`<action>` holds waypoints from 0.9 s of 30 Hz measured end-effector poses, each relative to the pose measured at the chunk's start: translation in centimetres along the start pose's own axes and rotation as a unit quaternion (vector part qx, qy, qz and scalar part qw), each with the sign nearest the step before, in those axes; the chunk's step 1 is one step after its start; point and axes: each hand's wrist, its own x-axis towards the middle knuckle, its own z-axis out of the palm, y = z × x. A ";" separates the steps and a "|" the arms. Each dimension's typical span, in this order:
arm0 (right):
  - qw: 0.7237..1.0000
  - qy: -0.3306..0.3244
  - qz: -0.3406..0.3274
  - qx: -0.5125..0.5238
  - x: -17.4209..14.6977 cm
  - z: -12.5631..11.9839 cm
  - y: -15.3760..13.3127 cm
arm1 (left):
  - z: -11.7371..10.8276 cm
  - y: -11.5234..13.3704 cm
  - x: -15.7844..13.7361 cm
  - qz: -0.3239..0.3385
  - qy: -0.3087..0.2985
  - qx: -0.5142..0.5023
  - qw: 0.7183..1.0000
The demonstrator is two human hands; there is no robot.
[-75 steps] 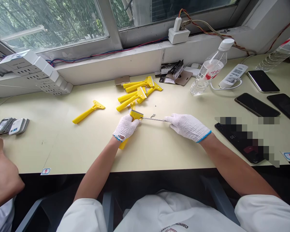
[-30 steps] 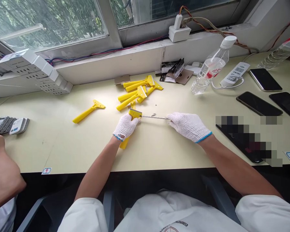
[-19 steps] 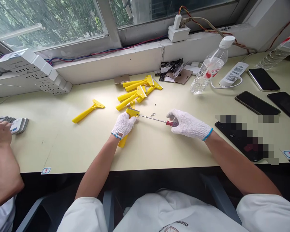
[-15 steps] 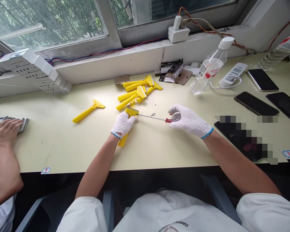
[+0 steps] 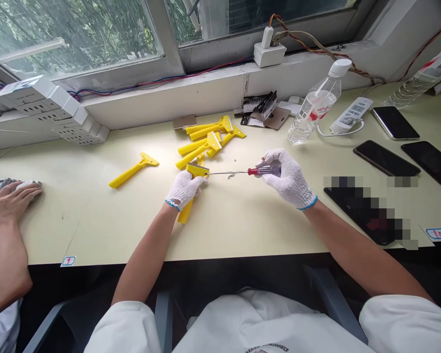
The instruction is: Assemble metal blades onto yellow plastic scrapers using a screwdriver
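Gloved in white knit, my left hand (image 5: 184,189) grips a yellow scraper (image 5: 197,170) by its head, with the handle pointing down toward the table's front edge. My right hand (image 5: 288,179), in a matching glove, holds a screwdriver (image 5: 265,170) by its clear handle with a red collar. The long shaft runs left, and its tip meets the scraper's head. A few tiny screws (image 5: 231,175) lie on the table just under the shaft. Beyond my left hand is a pile of several yellow scrapers (image 5: 210,142). One more yellow scraper (image 5: 133,170) lies apart on the left.
A water bottle (image 5: 315,105), a power strip (image 5: 352,115) and several phones (image 5: 386,158) occupy the right side. Opened packaging (image 5: 264,110) lies by the sill. White boxes (image 5: 51,110) stack at the far left, where another person's hand (image 5: 12,198) rests on a metallic object.
My right hand has shifted its fingers round the screwdriver handle and raised it slightly, so the shaft lies more level. The other person's hand has moved a little.
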 end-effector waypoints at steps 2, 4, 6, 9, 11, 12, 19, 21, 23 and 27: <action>0.999 -0.022 -0.030 -0.017 0.2 -0.3 -0.4 | 0.0 0.0 0.0 -0.003 -0.003 -0.002 1.000; 0.995 -0.030 -0.056 -0.070 0.3 -0.5 -0.8 | -0.1 0.0 0.0 -0.005 -0.006 0.003 1.000; 0.987 -0.016 -0.076 -0.139 0.4 -0.6 -1.1 | -0.1 0.0 0.0 -0.003 -0.009 0.011 1.000; 0.979 0.010 -0.073 -0.190 0.2 -0.6 -1.1 | 0.0 0.0 0.0 -0.002 -0.007 0.011 1.000; 0.981 0.012 -0.045 -0.188 -0.1 -0.5 -1.1 | 0.0 0.0 0.1 -0.005 -0.005 0.007 1.000; 0.982 0.010 -0.033 -0.185 -0.2 -0.4 -1.1 | 0.1 0.0 0.1 -0.005 -0.006 0.005 1.000; 0.970 -0.021 -0.113 -0.215 0.0 -0.5 -2.3 | -0.1 -0.1 0.0 0.002 -0.010 0.025 1.000; 0.966 -0.045 -0.126 -0.222 0.2 -0.7 -2.7 | -0.1 0.0 -0.1 0.005 -0.008 0.033 0.999; 0.966 -0.062 -0.115 -0.224 0.3 -1.1 -2.9 | -0.1 0.1 -0.2 0.008 -0.008 0.035 0.999; 0.969 -0.079 -0.064 -0.225 0.3 -1.9 -2.7 | 0.0 0.4 -0.4 0.007 -0.010 0.033 0.999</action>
